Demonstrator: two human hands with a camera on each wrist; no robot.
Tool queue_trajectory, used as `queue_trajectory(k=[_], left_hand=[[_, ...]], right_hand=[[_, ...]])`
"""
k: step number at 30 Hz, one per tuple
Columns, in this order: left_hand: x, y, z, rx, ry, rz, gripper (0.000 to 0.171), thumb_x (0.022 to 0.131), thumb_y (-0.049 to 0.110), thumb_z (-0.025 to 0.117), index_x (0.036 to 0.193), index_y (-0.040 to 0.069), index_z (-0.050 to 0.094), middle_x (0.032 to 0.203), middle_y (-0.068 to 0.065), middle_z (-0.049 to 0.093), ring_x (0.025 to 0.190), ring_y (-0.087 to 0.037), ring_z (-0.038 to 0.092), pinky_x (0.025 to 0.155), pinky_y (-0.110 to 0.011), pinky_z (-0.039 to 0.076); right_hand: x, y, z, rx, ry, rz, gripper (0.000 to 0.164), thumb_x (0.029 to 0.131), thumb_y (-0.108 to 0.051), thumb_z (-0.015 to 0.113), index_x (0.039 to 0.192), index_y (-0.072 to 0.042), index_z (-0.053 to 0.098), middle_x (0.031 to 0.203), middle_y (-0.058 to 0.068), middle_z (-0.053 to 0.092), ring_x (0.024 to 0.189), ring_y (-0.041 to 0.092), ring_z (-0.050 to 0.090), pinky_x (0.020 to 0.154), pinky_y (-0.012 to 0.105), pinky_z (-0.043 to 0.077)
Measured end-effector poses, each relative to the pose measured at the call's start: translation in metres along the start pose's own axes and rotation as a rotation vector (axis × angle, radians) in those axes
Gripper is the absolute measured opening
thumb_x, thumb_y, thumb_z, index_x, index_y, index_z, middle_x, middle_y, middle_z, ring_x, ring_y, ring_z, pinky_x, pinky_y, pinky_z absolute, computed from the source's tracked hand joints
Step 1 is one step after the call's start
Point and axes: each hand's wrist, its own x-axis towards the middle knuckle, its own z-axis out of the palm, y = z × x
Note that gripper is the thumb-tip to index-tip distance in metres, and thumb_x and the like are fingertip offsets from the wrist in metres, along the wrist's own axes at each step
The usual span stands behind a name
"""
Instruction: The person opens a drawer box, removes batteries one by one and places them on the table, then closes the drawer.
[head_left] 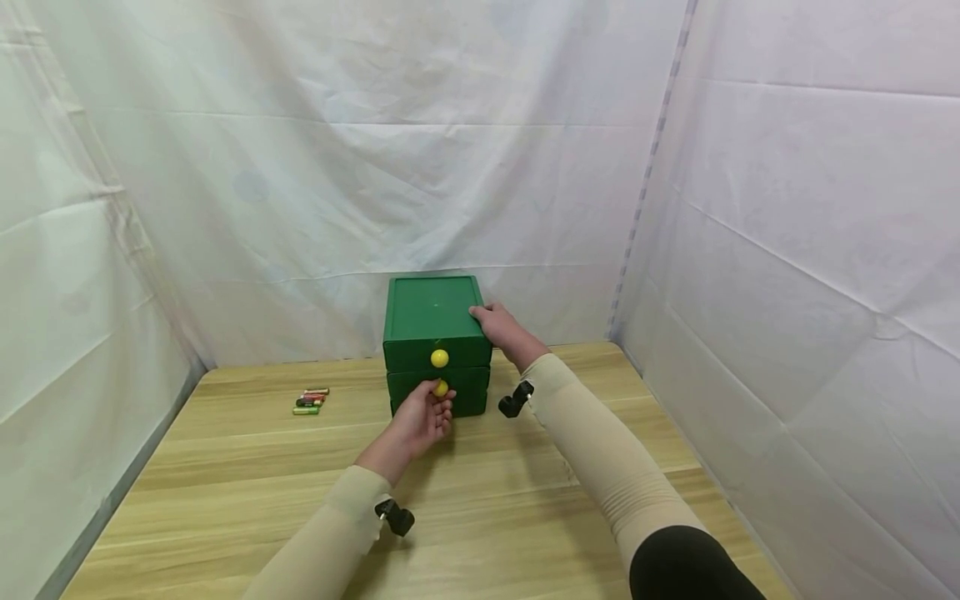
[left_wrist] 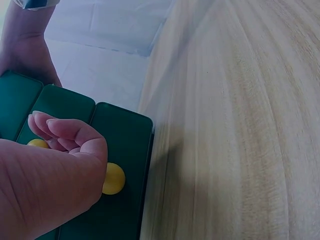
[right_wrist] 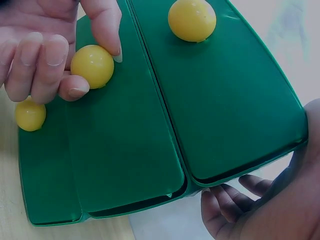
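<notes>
A green drawer cabinet [head_left: 437,304] with three stacked drawers stands at the back of the table. My left hand [head_left: 424,418] is at its front, thumb and index finger pinching the yellow knob [right_wrist: 93,66] of the middle drawer. In the right wrist view the other left fingers hang curled beside that knob. The top drawer's yellow knob [right_wrist: 192,20] and the bottom one's yellow knob [left_wrist: 114,179] are untouched. My right hand [head_left: 504,327] holds the cabinet's upper right edge, thumb on the top and fingers along the side. All three drawers look closed.
Several small battery-like cylinders [head_left: 309,402], red, black and green, lie on the wooden table [head_left: 247,467] left of the cabinet. White sheets [head_left: 360,167] hang close behind the cabinet and along both sides of the table.
</notes>
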Motion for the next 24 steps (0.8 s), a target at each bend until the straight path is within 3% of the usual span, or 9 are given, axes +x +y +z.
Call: queue_trajectory(k=[24], left_hand=[[0.0051,0.0017,0.0003,0.022,0.004,0.023,0.044,0.103,0.04,0.048,0.121,0.001,0.057,0.085,0.002,0.053,0.074,-0.008,0.048,0.069,-0.024,0.04]], right_hand=[[-0.0001,0.0005,-0.0005,0.025,-0.001,-0.004,0.074,0.105,-0.051,0.044,0.155,-0.001,0.025,0.147,0.021,0.042,0.133,0.035,0.047,0.11,0.052,0.039]])
